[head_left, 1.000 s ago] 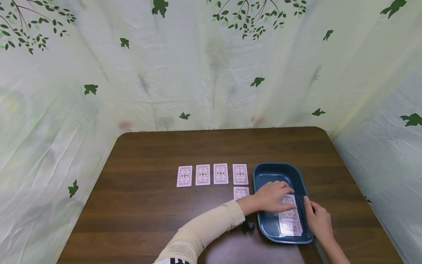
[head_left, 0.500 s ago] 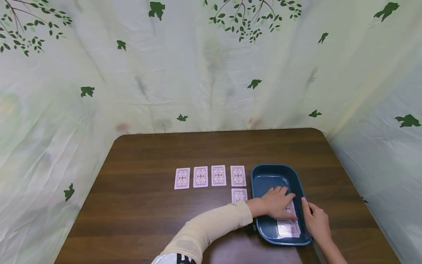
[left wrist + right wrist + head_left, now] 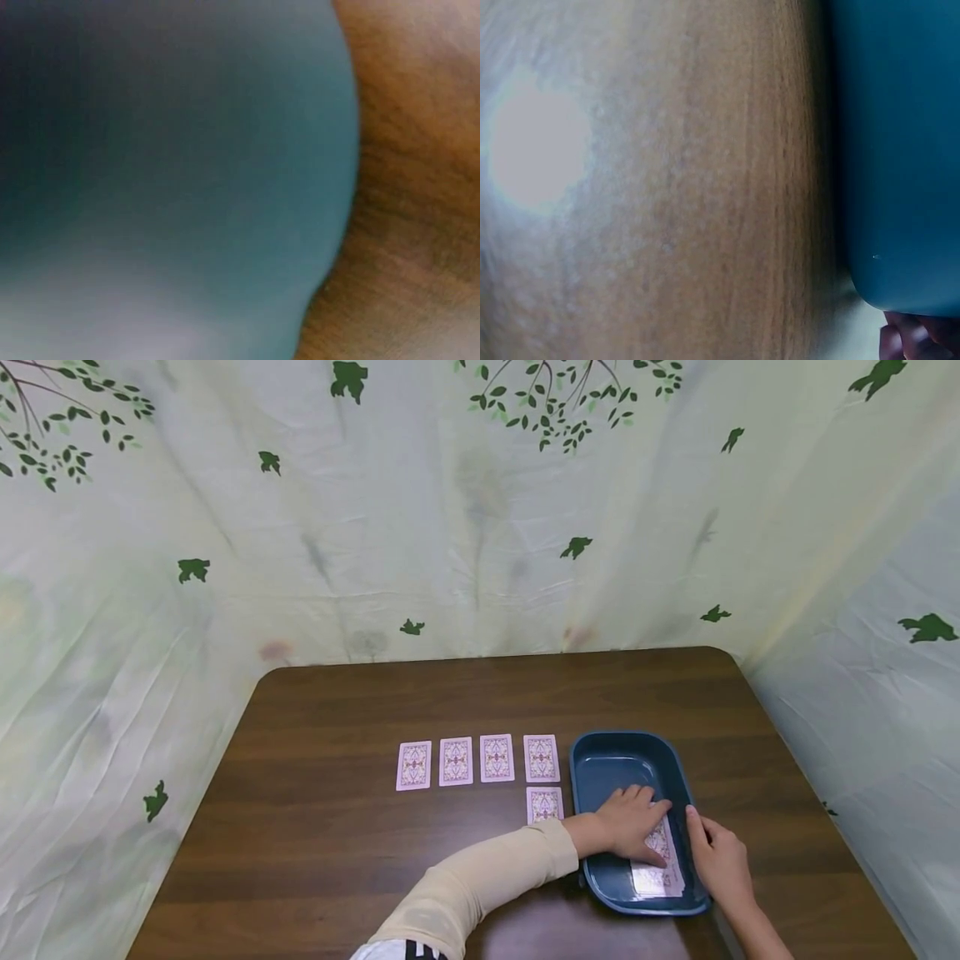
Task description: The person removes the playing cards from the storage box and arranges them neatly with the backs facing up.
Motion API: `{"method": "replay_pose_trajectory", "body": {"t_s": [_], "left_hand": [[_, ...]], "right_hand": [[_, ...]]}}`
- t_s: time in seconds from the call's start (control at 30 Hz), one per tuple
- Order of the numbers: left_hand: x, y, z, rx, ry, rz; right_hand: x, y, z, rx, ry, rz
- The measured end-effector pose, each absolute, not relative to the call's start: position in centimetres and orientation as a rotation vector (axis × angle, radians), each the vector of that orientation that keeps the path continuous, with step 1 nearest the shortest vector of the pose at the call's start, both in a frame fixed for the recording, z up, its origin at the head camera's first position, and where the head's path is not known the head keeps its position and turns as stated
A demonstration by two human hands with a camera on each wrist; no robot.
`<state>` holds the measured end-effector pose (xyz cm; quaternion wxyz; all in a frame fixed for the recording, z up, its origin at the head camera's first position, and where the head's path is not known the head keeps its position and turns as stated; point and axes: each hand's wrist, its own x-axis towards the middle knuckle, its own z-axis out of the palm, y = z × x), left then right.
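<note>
Over the cards [image 3: 660, 882] in the near right part of the tray [image 3: 615, 772], the left hand [image 3: 633, 822] lies with its thumb spread apart from its fingers, so a light touch at the card edges should serve better than hard pressing — fingertip contact I cannot tell. The right hand [image 3: 722, 860] clamps the tray's right rim between thumb and fingers, a hold worth keeping firm against sliding — and the sleeve [image 3: 480, 881] should ride high, clear of the single card [image 3: 544, 804] just left of the tray.
</note>
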<state>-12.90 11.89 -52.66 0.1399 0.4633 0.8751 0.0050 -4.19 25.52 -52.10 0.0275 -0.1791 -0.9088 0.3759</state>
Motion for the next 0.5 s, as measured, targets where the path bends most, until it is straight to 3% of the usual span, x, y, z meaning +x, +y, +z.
{"method": "replay_pose_trajectory", "body": {"t_s": [0.5], "left_hand": [[-12.92, 11.74, -52.55, 1.222, 2.623, 0.139]], "right_hand": [[-4.17, 25.48, -52.16, -0.577, -2.796, 1.146]]}}
